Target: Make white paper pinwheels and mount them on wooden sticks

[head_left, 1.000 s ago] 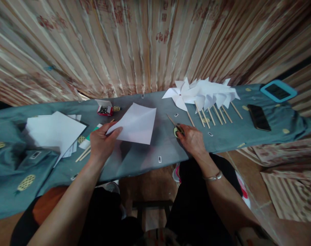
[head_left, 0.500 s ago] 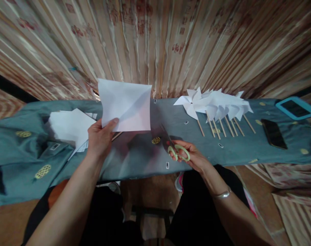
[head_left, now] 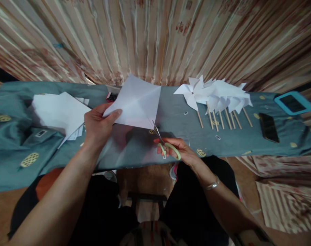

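One white sheet (head_left: pixel 141 102) of paper is raised above the tabletop (head_left: pixel 135 150), in front of the person. The left hand (head_left: pixel 97 124) has its grip closed on the left corner, with the thumb on top. The right hand (head_left: pixel 179 148) grasps one pair of scissors (head_left: pixel 172 150) by the pale green handles, and the blades are at the lower right corner of the sheet; whether they touch it, I cannot tell.

I judge that the sheet is very light, thin and flexible, so it can bend, crumple or tear easily. It is best to pinch it softly at a corner or edge, away from the blades.

To the right lie several white pinwheels (head_left: pixel 219 92); they overlap, so their number is not sure, but I count eight sticks (head_left: pixel 221 120). Farther right are one phone (head_left: pixel 269 127) and one blue-framed device (head_left: pixel 293 102). To the left lies one pile of papers (head_left: pixel 55 112), whose sheets I cannot count.
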Available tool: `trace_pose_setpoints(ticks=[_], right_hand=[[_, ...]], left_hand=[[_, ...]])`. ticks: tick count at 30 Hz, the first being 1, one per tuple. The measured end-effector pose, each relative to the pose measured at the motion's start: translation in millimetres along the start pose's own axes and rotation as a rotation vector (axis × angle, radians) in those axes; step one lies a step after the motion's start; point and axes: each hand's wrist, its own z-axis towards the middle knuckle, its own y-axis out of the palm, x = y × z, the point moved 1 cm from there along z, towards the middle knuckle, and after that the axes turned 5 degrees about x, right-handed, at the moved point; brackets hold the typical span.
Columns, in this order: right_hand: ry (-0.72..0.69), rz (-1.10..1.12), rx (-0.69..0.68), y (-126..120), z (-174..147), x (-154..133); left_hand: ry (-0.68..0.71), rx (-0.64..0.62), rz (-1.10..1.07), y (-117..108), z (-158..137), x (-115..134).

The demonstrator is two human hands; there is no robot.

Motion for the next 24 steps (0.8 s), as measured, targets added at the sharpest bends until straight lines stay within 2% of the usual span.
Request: trace_pose_setpoints(ticks=[6, 12, 18, 24], right_hand=[[-0.002, -0.011, 0.02, 0.1, -0.6, -2.3], [-0.015, -0.023, 0.009, -1.8, 0.5, 0.1], [-0.004, -0.021, 0.012, -1.9, 2.0, 1.1], [0.013, 0.0, 0.0, -0.5, 2.0, -0.7]], left_hand=[[-0.03, -0.092, 0.183, 1.0, -6.7, 4.1], [-0.007, -0.122, 0.206, 2.6, -9.3, 4.4], [-0.024, -0.102, 0.152, 3.6, -9.9, 5.3], [-0.004, -0.049, -0.024, 5.5, -8.9, 2.0]])
